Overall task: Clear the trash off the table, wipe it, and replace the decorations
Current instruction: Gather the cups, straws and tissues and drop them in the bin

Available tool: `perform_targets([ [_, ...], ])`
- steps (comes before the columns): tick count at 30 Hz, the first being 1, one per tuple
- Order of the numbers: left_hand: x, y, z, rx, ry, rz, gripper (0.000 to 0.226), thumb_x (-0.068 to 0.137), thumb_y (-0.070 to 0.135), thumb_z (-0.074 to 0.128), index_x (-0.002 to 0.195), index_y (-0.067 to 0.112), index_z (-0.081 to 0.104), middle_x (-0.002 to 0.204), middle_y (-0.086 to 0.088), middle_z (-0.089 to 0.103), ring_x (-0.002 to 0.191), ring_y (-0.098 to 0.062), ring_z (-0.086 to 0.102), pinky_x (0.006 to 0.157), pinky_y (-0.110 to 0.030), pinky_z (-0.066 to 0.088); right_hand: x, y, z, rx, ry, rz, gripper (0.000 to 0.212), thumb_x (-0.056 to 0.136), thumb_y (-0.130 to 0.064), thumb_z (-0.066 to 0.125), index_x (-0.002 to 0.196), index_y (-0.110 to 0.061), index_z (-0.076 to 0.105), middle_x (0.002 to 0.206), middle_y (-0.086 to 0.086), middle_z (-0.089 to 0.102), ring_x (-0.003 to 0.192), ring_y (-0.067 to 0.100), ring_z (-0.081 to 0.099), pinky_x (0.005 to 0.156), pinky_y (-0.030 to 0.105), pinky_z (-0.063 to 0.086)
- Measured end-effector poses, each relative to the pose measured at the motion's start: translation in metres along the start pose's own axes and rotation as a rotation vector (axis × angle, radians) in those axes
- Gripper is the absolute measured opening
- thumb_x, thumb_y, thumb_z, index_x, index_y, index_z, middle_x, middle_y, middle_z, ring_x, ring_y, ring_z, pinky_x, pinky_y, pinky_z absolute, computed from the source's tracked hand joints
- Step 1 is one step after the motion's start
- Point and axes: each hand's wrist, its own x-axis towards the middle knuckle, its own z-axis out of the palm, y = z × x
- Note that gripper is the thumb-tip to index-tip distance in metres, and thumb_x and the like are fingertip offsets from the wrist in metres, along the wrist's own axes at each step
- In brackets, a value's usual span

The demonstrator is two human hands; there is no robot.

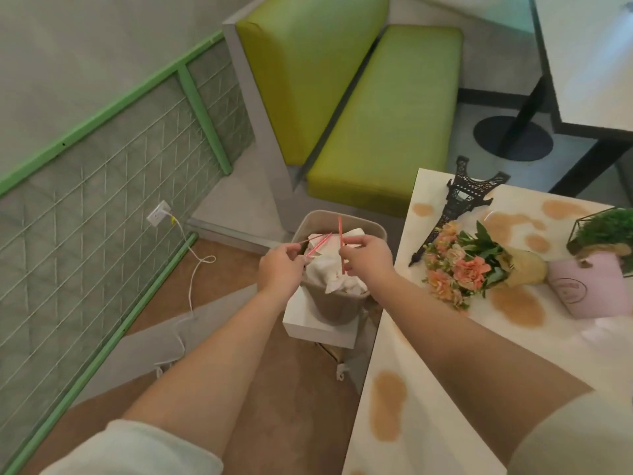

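Both hands hover over the trash bin [337, 305], which sits on the floor just left of the tabletop [421, 406]. The left hand [281, 269] pinches a small bunch of red straws [317, 243], two or three as far as I can make out, fanned toward the right over the bin. The right hand [368, 257] pinches a single red straw [341, 245], held nearly upright. These are feather-light, thin tubes, fairly stiff but easy to crush or flick away, so a fingertip pinch near one end, as here, looks like all they need; letting go above the opening should drop them in. The bin already holds crumpled white paper [332, 272], soft and springy, so the straws may rest on top rather than sink. On the tabletop I count three decorations: one black tower model [459, 200] lying tipped over, one bouquet of peach flowers [469, 265] on its side, and one pink pot [589, 286] with greenery at the far right. Several tan spill patches [388, 406], at least six, mark the white surface.
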Motion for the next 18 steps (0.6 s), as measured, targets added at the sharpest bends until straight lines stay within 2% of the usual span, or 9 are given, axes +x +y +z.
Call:
perform_targets([
  [3,0.002,0.001,0.000,-0.009,0.059,0.019,0.024,0.092,0.023,0.054,0.112,0.023,0.067,0.111,0.003,0.066,0.109,-0.018,0.057,0.094,-0.033,0.046,0.015,-0.009,0.013,0.013,0.017,0.017,0.017,0.085,-0.005,0.062,0.099,-0.013,0.066,0.074,0.007,0.067,0.066,0.025,0.066,0.076,0.042,0.058],
  [6,0.001,0.008,0.001,-0.062,0.056,0.023,0.020,0.093,0.025,0.053,0.109,0.025,0.066,0.109,0.005,0.065,0.106,-0.016,0.058,0.090,-0.033,0.048,0.027,-0.012,0.023,-0.019,0.031,0.025,0.018,0.088,-0.006,0.058,0.100,-0.016,0.066,0.087,0.009,0.069,0.084,0.030,0.071,0.082,0.043,0.058],
  [8,-0.003,0.012,0.002,-0.074,0.036,0.035,0.018,0.093,0.026,0.053,0.107,0.027,0.065,0.109,0.005,0.065,0.104,-0.016,0.059,0.089,-0.034,0.049,0.028,-0.007,0.025,-0.126,0.008,0.016,0.024,0.094,-0.013,0.050,0.110,-0.012,0.068,0.098,0.009,0.068,0.091,0.030,0.068,0.082,0.037,0.055],
  [10,-0.008,0.016,0.002,-0.077,0.016,0.039,0.018,0.093,0.028,0.054,0.107,0.028,0.065,0.108,0.005,0.065,0.103,-0.016,0.060,0.090,-0.037,0.050,0.021,-0.001,0.021,-0.243,-0.040,-0.008,0.030,0.097,-0.017,0.045,0.112,-0.012,0.070,0.096,0.006,0.066,0.090,0.026,0.062,0.077,0.030,0.048],
  [13,-0.021,0.025,0.004,-0.081,-0.014,0.052,0.018,0.094,0.031,0.054,0.107,0.028,0.065,0.108,0.007,0.065,0.101,-0.015,0.060,0.088,-0.035,0.050,-0.001,0.005,-0.002,-0.291,-0.059,-0.055,0.029,0.094,-0.015,0.049,0.115,-0.018,0.069,0.101,-0.003,0.061,0.100,0.022,0.060,0.079,0.025,0.043],
  [16,-0.046,0.043,0.011,-0.107,-0.046,0.097,0.019,0.095,0.033,0.053,0.109,0.027,0.065,0.106,0.009,0.066,0.097,-0.014,0.061,0.084,-0.033,0.050,-0.028,0.011,-0.039,-0.242,0.013,-0.102,0.023,0.094,-0.022,0.052,0.110,-0.022,0.068,0.098,-0.006,0.064,0.091,0.017,0.061,0.070,0.027,0.045],
  [18,-0.066,0.058,0.018,-0.123,-0.081,0.126,0.021,0.094,0.035,0.054,0.111,0.027,0.065,0.108,0.009,0.067,0.097,-0.014,0.062,0.087,-0.035,0.051,-0.046,0.019,-0.067,-0.191,0.050,-0.123,0.017,0.094,-0.026,0.054,0.105,-0.023,0.067,0.095,-0.005,0.066,0.086,0.016,0.062,0.070,0.030,0.049],
])
